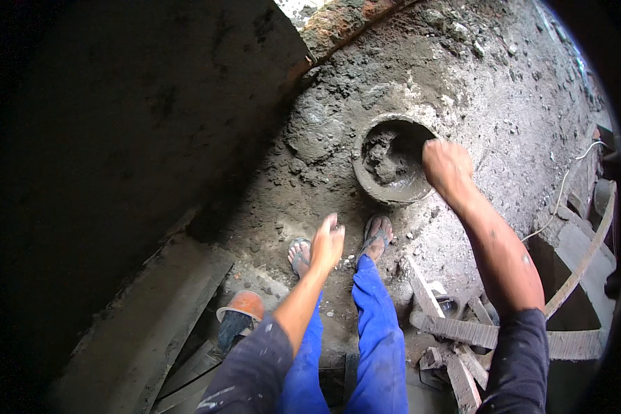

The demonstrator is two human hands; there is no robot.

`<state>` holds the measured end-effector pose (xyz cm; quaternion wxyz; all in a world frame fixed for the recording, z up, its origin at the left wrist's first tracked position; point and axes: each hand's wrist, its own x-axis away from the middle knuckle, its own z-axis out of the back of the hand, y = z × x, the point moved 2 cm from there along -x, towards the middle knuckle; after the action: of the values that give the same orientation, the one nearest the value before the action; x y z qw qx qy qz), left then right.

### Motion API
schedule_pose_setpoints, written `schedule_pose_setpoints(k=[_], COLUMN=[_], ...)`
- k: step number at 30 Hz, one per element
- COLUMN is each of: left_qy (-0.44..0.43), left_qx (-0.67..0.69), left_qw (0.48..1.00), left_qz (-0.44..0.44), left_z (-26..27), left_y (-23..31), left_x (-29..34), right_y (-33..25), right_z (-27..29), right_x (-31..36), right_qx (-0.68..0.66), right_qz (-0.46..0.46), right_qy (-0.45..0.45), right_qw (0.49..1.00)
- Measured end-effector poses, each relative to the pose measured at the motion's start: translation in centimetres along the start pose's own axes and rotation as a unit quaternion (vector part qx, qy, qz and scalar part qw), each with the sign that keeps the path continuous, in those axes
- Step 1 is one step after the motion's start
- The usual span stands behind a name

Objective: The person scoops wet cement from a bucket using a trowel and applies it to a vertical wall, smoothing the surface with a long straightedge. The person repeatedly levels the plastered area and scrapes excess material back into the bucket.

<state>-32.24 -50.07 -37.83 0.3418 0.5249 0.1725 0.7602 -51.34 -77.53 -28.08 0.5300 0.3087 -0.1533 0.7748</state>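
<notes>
A round bucket (392, 198) coated in grey mortar stands on the ground ahead of my feet. Wet mortar (383, 155) lies inside it, heaped toward the left. My right hand (450, 165) is closed at the bucket's right rim and appears to grip it; the fingertips are hidden behind the knuckles. Lower and to the left, my left hand (328, 243) hangs above my sandalled feet, apart from the bucket. Its fingers are loosely bent and I see nothing in them.
Loose rubble (310, 138) covers the ground left of the bucket, beside a large dark panel (152, 103). Wood offcuts (462, 331) lie at lower right, with a pale cable (555, 203) above. An orange container (245, 302) sits left of my legs.
</notes>
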Motion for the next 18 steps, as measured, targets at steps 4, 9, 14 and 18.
schedule_pose_setpoints(k=[4,9,14,18], left_qy=[0.055,0.063,0.108,0.13], left_qx=[-0.022,-0.093,-0.037,-0.049], left_qw=[0.998,0.99,0.992,0.989], left_qz=[-0.001,0.081,0.048,0.054], left_z=[-4.0,-3.8,-4.7,-5.1], left_y=[4.6,7.4,7.8,7.4], left_x=[-11.4,-13.0,-10.8,-10.3], right_y=[-4.6,-3.4,0.7,3.9], right_z=[-0.7,-2.6,-5.1,-10.2], right_x=[-3.6,-3.2,-4.8,-4.7], right_qx=[0.091,0.155,0.04,-0.062], right_qz=[0.161,0.276,0.105,0.083], right_qy=[-0.066,-0.012,-0.037,-0.169], right_qw=[0.98,0.949,0.993,0.98])
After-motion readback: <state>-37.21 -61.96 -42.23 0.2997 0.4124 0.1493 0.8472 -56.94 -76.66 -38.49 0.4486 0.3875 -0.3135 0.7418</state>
